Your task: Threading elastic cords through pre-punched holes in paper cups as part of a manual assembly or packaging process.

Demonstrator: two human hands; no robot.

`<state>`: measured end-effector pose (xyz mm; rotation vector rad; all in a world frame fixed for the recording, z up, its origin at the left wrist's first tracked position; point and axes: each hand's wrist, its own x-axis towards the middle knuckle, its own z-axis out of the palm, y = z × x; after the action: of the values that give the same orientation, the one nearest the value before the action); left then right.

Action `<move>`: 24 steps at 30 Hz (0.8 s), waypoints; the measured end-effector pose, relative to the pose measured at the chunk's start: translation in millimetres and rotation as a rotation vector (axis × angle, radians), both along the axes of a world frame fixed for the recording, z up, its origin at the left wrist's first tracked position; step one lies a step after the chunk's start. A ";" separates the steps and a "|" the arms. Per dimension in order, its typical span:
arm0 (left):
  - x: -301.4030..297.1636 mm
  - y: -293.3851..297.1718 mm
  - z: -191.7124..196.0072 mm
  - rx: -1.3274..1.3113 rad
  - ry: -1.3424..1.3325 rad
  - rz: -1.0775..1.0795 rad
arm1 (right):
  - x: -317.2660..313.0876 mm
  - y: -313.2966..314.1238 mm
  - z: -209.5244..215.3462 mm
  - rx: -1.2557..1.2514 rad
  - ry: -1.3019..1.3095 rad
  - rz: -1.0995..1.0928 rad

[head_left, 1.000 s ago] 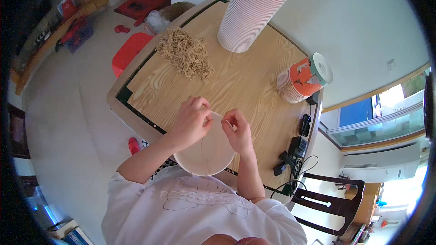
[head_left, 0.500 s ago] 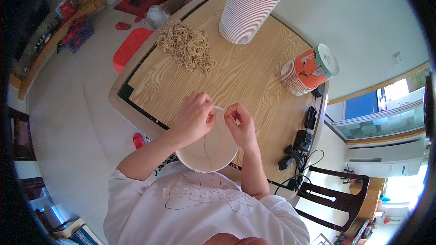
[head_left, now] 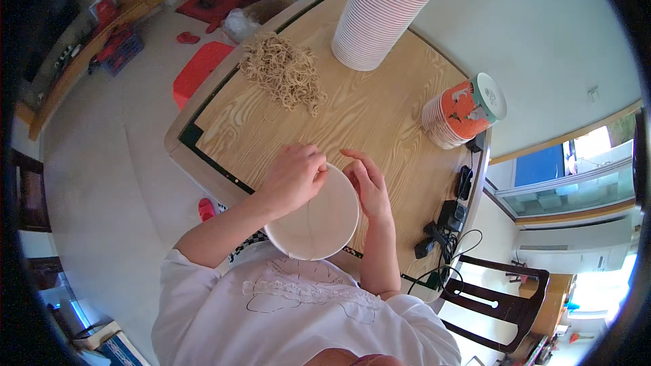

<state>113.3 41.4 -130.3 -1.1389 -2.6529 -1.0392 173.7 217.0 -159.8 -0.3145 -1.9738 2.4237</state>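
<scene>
A white paper bucket (head_left: pixel 319 220) leans at the near edge of the table, its mouth tilted up toward me. My left hand (head_left: pixel 295 179) is closed in a pinch at its far rim. From those fingers a thin cord (head_left: pixel 310 220) runs down inside the bucket to the near rim. Beside the rim on the right is my right hand (head_left: pixel 369 190), its index finger stretched out and the thumb apart; the other fingers curl, and nothing shows in them. A loose heap of tan cord pieces (head_left: pixel 285 71) lies on the far left of the table.
A tall stack of white buckets (head_left: pixel 383 17) stands at the back; a shorter orange-patterned stack (head_left: pixel 461 112) lies tilted at the right. Black power adapters (head_left: pixel 451 217) and cables line the right edge. A dark chair (head_left: pixel 502 301) and a red stool (head_left: pixel 196 71) flank the table.
The right hand has come out of its pinch; its index finger now points outward beside the rim. My left hand keeps its pinch at the far rim. The view has shifted slightly.
</scene>
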 end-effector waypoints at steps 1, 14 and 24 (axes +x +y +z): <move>0.8 0.1 0.9 -0.035 -0.013 -0.009 | -2.3 2.7 -1.1 -0.065 -0.053 0.055; 3.1 1.9 -7.5 0.000 0.000 -0.038 | -15.3 3.1 -23.9 0.040 -0.001 0.232; 5.0 3.4 -9.4 0.033 0.031 0.007 | -13.8 4.5 -23.5 -0.031 -0.048 0.175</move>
<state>118.3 44.8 -139.7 -1.1286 -2.6039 -1.0516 159.9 221.5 -183.3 -0.2100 -2.0673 2.5764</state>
